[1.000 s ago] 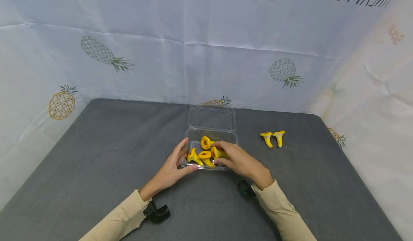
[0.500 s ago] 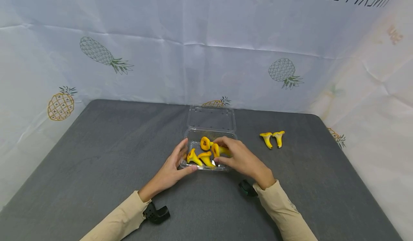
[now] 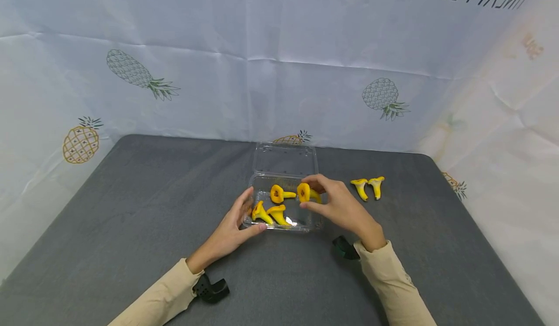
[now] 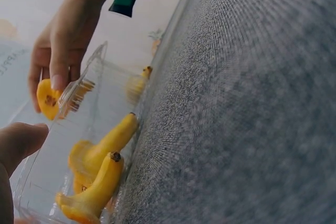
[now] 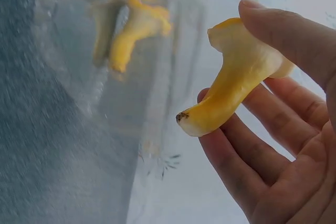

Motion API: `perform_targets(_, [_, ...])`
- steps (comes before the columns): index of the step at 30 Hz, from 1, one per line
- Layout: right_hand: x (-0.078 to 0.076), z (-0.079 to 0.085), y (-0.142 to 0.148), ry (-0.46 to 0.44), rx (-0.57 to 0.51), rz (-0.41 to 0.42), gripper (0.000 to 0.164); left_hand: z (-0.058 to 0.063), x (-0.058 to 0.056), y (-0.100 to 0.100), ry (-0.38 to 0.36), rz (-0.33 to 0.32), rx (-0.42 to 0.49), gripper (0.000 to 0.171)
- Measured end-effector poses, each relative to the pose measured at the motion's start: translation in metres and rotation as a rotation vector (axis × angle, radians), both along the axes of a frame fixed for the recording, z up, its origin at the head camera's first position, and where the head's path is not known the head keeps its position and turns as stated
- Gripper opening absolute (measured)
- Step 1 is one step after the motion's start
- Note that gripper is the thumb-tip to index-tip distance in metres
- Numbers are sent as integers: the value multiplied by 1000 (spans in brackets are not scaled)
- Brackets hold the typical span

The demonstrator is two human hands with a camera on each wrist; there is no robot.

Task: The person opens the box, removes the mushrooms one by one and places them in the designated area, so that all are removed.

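Note:
A clear plastic clamshell container (image 3: 299, 215) stands on the table with its lid (image 3: 286, 160) folded back. My left hand (image 3: 227, 234) holds its near left corner, fingers along the left wall and thumb at the front rim. Between thumb and fingers, my right hand (image 3: 345, 208) pinches a yellow chanterelle mushroom (image 5: 239, 77) over the container's right side, its cap turned left. Three more chanterelles lie inside: one at the back (image 3: 277, 194), one at the front left (image 3: 261, 213) and one beside it (image 3: 278, 214). In the left wrist view, the held mushroom (image 4: 48, 98) shows above the rim.
Two chanterelles, a left one (image 3: 360, 188) and a right one (image 3: 376, 187), lie side by side on the grey table (image 3: 174, 195) to the right of the container. A white pineapple-print cloth (image 3: 209, 88) hangs behind the table.
My right hand has lifted the chanterelle and moved right and slightly back with it, uncovering the stem of the mushroom at the back. My left hand stays at the container.

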State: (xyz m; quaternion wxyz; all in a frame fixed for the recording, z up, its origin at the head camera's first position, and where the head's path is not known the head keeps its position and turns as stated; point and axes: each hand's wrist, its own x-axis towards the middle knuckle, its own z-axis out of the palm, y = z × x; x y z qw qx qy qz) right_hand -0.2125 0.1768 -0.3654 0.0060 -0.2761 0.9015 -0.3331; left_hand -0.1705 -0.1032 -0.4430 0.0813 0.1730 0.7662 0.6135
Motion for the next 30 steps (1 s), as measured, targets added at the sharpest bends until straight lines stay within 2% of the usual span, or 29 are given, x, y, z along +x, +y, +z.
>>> perform_targets(14, [-6,15,30,57,-26,-122,54,0,0,0,-2,-1,5,92])
perform_targets(30, [-9,19,60,39,-57,-223,53,0,0,1,15,-6,10,91])
